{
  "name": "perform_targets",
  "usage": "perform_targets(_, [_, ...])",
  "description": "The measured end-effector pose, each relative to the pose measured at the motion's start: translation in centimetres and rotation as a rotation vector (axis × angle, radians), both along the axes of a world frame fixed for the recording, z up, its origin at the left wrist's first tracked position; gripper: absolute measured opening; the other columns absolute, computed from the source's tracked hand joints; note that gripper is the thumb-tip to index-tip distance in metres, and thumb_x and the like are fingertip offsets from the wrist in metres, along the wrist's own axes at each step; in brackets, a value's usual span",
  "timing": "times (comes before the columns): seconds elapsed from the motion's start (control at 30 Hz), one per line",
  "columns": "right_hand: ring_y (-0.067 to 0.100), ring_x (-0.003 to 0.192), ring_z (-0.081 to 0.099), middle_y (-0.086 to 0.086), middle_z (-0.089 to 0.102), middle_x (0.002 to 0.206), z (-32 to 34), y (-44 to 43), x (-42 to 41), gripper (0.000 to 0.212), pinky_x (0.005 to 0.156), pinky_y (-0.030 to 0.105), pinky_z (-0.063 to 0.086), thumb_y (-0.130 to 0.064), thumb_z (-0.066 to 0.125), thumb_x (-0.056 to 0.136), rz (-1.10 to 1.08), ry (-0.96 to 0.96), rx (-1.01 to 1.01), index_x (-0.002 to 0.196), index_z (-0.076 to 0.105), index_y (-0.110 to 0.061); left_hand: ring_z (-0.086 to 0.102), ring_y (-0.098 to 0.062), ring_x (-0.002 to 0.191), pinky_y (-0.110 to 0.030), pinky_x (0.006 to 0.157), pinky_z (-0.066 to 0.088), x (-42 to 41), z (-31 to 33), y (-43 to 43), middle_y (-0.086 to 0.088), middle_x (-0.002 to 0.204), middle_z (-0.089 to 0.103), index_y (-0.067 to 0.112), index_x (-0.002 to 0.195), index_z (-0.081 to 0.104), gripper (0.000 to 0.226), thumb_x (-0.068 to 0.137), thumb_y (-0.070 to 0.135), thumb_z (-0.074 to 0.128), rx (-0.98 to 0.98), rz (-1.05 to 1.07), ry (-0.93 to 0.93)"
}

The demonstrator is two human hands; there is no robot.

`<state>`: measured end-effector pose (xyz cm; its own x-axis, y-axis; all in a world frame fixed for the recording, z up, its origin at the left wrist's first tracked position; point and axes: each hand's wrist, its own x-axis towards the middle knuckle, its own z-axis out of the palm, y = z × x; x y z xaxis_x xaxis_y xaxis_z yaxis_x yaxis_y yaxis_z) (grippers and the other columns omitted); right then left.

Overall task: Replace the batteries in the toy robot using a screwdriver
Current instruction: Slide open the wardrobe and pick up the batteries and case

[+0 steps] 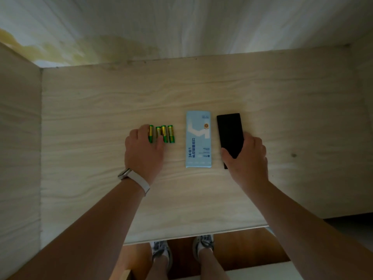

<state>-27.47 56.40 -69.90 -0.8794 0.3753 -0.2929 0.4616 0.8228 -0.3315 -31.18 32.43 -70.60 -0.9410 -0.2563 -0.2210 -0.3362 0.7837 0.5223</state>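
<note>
A person stands at a pale wood-grain counter (282, 98), looking down at their own two bare arms. In the middle lies a light blue box (198, 138), printed "24" and, by the look of it, packaging for a screwdriver set.

Left of the blue box, four green and gold batteries (167, 134) lie side by side. The left hand (144, 150) rests on the two farthest from the box, fingers curled over them; whether it actually grips one cannot be told. A pale watch band (135, 178) circles that wrist.

Just right of the blue box lies a flat black case (230, 132). The right hand (247, 158) grips its near end, thumb on one long edge and fingers on the other.

The toy robot is not in view, and no screwdriver is out. This looks like the laying-out stage, with the real work not begun. The next move likely calls for opening the black case to find a driver, then bringing the toy in.

Beyond the counter hangs a white, stained wall (201, 23). Plain wooden panels (20, 138) flank the counter. Below its near edge are brown flooring (242, 249) and the person's grey shoes (202, 245). The light is dim.
</note>
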Motion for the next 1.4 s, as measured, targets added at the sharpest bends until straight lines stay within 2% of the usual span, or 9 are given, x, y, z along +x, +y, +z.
perform_targets(0.33, [0.024, 0.091, 0.053, 0.003, 0.04, 0.113, -0.6, -0.1, -1.3, 0.078, 0.068, 0.03, 0.044, -0.046, 0.08, 0.07, -0.169, -0.057, -0.194, 0.13, 0.042, -0.014, 0.055, -0.041, 0.108, -0.044, 0.091, 0.045, -1.5, -0.1, -0.9, -0.021, 0.116, 0.059, 0.005, 0.119, 0.062, 0.035, 0.09, 0.023, 0.068, 0.009, 0.057, -0.082])
perform_targets(0.43, [0.016, 0.08, 0.057, -0.001, 0.046, 0.107, -0.9, 0.0, -1.1, 0.064, 0.056, 0.027, 0.049, -0.038, 0.081, 0.073, -0.183, -0.02, -0.3, 0.12, 0.043, -0.019, 0.056, -0.042, 0.107, -0.043, 0.09, 0.042, -1.4, -0.2, -1.0, -0.022, 0.113, 0.06, 0.003, 0.114, 0.064, 0.027, 0.092, 0.019, 0.065, 0.002, 0.079, -0.084])
perform_targets(0.57, [-0.002, 0.069, 0.055, -0.012, 0.054, 0.088, -1.1, 0.2, -0.8, 0.048, 0.037, 0.007, 0.037, -0.03, 0.076, 0.082, -0.206, -0.004, -0.411, 0.111, 0.037, -0.027, 0.056, -0.041, 0.104, -0.039, 0.085, 0.039, -1.2, -0.3, -1.3, -0.022, 0.11, 0.062, 0.003, 0.11, 0.068, 0.024, 0.095, 0.02, 0.063, -0.03, 0.071, -0.051])
perform_targets(0.7, [-0.004, 0.07, 0.055, -0.017, 0.054, 0.088, -1.0, 0.6, -0.5, 0.045, 0.04, 0.003, 0.037, -0.023, 0.073, 0.086, -0.206, 0.021, -0.482, 0.119, 0.043, -0.021, 0.057, -0.039, 0.099, -0.037, 0.079, 0.038, -1.3, -0.2, -1.5, -0.02, 0.103, 0.065, 0.004, 0.104, 0.07, 0.021, 0.097, 0.021, 0.06, -0.028, 0.079, -0.035])
perform_targets(0.83, [-0.003, 0.066, 0.058, -0.019, 0.055, 0.09, -0.4, 0.7, 0.4, 0.042, 0.042, 0.004, 0.04, -0.023, 0.072, 0.088, -0.202, 0.025, -0.521, 0.121, 0.046, -0.022, 0.05, -0.02, 0.069, -0.026, 0.058, 0.026, -0.7, 0.2, -1.8, 0.005, 0.073, 0.058, 0.012, 0.091, 0.067, 0.014, 0.097, 0.021, 0.058, 0.084, 0.119, -0.084])
perform_targets(0.9, [-0.007, 0.066, 0.063, -0.016, 0.057, 0.091, 0.5, 0.7, 1.0, 0.039, 0.042, 0.005, 0.041, -0.022, 0.072, 0.088, -0.226, 0.023, -0.58, 0.119, 0.047, -0.023, 0.054, -0.019, 0.066, -0.026, 0.052, 0.029, 0.0, 0.8, -1.8, 0.005, 0.069, 0.059, 0.014, 0.083, 0.063, 0.017, 0.096, 0.024, 0.058, 0.154, 0.123, -0.142])
perform_targets(1.03, [-0.016, 0.069, 0.061, -0.011, 0.062, 0.09, 3.5, 0.3, 2.3, 0.032, 0.043, 0.006, 0.043, -0.021, 0.072, 0.086, -0.251, 0.026, -0.647, 0.108, 0.05, -0.029, 0.072, -0.023, 0.077, -0.039, 0.07, 0.056, 1.6, 3.3, -1.5, 0.004, 0.071, 0.073, 0.019, 0.077, 0.069, 0.017, 0.093, 0.022, 0.063, 0.373, 0.175, -0.21])
perform_targets(1.13, [-0.008, 0.07, 0.064, -0.007, 0.065, 0.09, 6.7, -0.3, 3.1, 0.028, 0.045, 0.008, 0.045, -0.02, 0.072, 0.085, -0.261, 0.046, -0.686, 0.101, 0.053, -0.032, 0.076, -0.021, 0.081, -0.051, 0.09, 0.058, 2.7, 6.1, -1.5, 0.001, 0.073, 0.075, 0.019, 0.078, 0.071, 0.016, 0.092, 0.014, 0.066, 0.58, 0.199, -0.242])
perform_targets(1.4, [-0.006, 0.069, 0.065, -0.009, 0.067, 0.088, 17.3, -3.1, 6.0, 0.027, 0.045, 0.009, 0.045, -0.02, 0.071, 0.082, -0.244, 0.116, -0.722, 0.094, 0.053, -0.035, 0.072, -0.01, 0.075, -0.039, 0.089, 0.058, 5.4, 16.6, -2.8, -0.013, 0.086, 0.068, 0.005, 0.085, 0.065, 0.016, 0.097, -0.001, 0.058, 0.895, 0.226, -0.182])
